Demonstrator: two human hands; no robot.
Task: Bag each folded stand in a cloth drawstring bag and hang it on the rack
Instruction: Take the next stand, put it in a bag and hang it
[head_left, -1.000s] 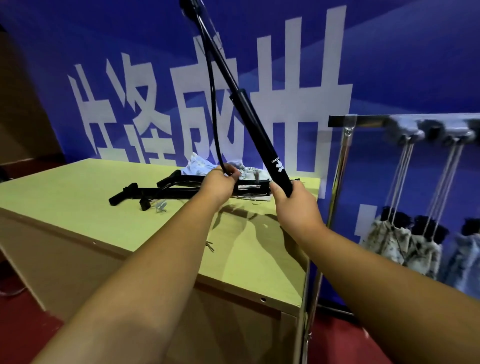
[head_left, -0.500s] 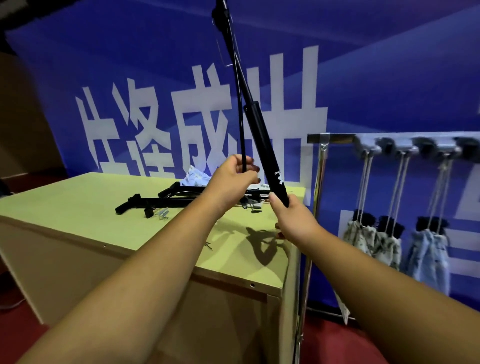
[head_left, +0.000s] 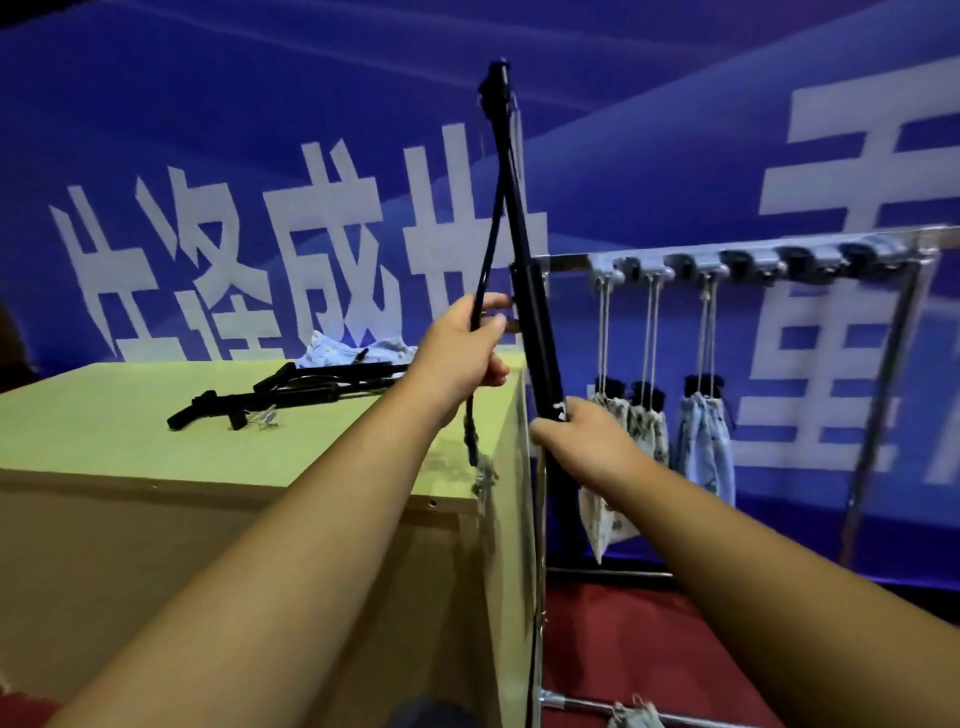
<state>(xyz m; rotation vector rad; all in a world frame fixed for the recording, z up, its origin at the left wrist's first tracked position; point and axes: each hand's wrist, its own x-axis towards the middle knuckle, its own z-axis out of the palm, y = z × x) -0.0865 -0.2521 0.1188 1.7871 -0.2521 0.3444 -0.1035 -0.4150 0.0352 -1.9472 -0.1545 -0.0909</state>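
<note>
A long black stand (head_left: 530, 291) stands nearly upright in front of me, its top end high against the blue banner. My right hand (head_left: 582, 441) grips its lower end. My left hand (head_left: 462, 353) holds the thin black cord (head_left: 488, 244) that runs down from the stand's top; the cord's end dangles below that hand. More black folded stands (head_left: 291, 389) lie on the green-topped table (head_left: 130, 441), with light patterned cloth bags (head_left: 358, 351) behind them. Three filled drawstring bags (head_left: 701, 447) hang from hooks on the metal rack (head_left: 779, 260) to the right.
The table's right corner sits close to the rack's left post (head_left: 540, 519). Several rack hooks at the right carry nothing. A low rack bar (head_left: 597, 706) with a cloth bag near it crosses the red floor. The blue banner with white characters fills the background.
Both hands lifted the stand and carried it right, off the table toward the rack. It swung from a slant to nearly upright. My left hand rose along the cord.
</note>
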